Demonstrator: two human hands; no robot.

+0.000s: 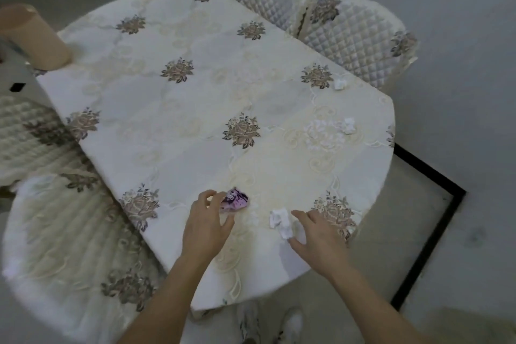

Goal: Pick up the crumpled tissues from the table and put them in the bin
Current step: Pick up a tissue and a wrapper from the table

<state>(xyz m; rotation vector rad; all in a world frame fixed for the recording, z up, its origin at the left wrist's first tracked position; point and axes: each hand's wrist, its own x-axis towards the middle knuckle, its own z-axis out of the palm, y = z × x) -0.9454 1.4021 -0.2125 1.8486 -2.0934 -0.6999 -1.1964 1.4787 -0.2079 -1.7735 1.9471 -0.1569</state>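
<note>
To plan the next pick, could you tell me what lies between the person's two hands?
In the head view, a white crumpled tissue lies by the right hand and a purple tissue by the left hand; bare tablecloth between them.

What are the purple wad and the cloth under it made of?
Purple wad: likely printed tissue paper, matte, with sharp crumple folds; could be a thin wrapper. Tablecloth: woven fabric with a slight sheen and embroidered-looking flowers.
</note>
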